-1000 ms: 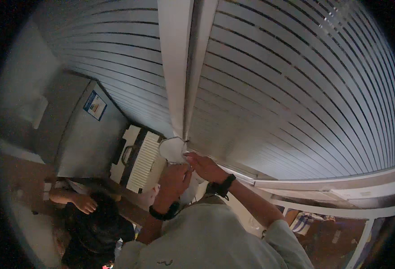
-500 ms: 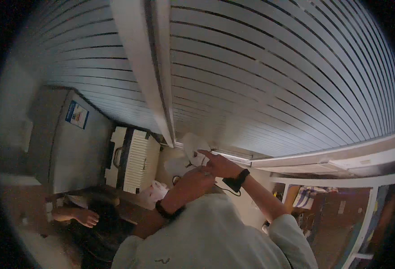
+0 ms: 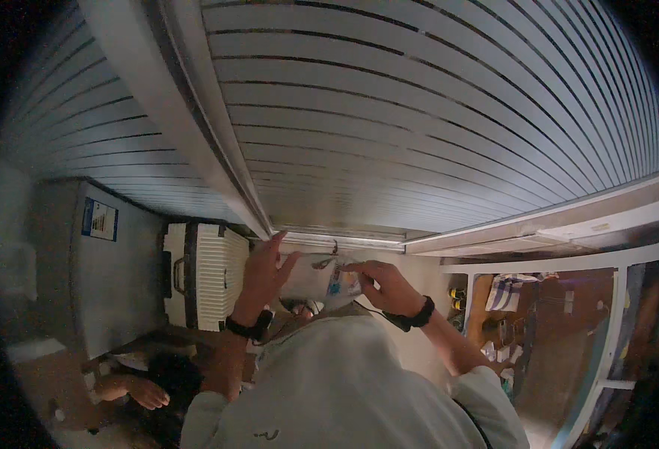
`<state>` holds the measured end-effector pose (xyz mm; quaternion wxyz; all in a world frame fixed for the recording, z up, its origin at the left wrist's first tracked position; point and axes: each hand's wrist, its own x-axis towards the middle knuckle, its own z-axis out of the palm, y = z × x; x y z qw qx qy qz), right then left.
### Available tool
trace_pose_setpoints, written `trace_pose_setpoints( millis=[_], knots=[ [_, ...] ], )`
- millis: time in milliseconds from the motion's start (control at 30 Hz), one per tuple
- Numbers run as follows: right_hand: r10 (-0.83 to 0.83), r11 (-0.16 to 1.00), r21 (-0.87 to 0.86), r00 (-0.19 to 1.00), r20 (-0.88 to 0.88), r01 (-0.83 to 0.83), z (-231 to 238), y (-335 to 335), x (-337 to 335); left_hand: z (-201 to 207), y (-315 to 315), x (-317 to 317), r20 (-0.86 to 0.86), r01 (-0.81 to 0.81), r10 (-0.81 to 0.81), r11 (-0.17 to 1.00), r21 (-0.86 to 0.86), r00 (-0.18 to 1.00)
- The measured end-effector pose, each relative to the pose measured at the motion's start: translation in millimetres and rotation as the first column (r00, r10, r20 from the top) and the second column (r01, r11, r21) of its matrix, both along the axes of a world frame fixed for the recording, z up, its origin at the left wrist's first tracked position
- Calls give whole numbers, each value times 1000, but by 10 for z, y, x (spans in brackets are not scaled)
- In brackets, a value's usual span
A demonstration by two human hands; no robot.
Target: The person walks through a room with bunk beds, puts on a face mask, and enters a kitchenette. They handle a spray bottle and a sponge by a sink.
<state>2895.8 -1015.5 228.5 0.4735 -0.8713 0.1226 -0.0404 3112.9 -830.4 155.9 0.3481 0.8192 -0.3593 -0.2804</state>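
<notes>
The pale, see-through plastic bag (image 3: pixel 308 282) is spanning the gap between both hands, in front of the shirt (image 3: pixel 322 382) and over the light floor (image 3: pixel 419 329). It's looking thin, soft and crumpled, a small blue-and-reddish patch showing right of its middle. The left hand (image 3: pixel 261 275) is spreading thumb and forefinger apart at its left edge; whether hidden fingers are gripping, I can't tell. Over on the right edge, the right hand (image 3: pixel 391 288) is curling its fingers and pinching the plastic.
</notes>
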Motion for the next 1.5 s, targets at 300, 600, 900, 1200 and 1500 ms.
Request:
trace_pose_setpoints(
  millis=[300, 600, 900, 1200, 1500],
  knots=[
    [-130, 988, -79, 991, 40, 132, 393, -151, -290, -244, -284, -276, -109, 460, -471, 881, -111, 876],
    [-172, 982, -64, 981, 91, 178, 368, -359, -485, 230, -513, -596, 27, 457, -459, 877, -149, 888],
    [-217, 975, -20, 971, 105, 220, 285, -777, -972, 277, -757, -597, -56, 352, -382, 893, -281, 923],
    [-247, 969, 64, 960, 133, 240, -15, -1159, -1469, 589, -1096, -979, 32, 349, -355, 896, -274, 934],
    [-251, 965, 114, 959, 128, 237, -253, -1448, -1729, 705, -1316, -1245, 136, 339, -314, 911, -237, 940]
  ],
)
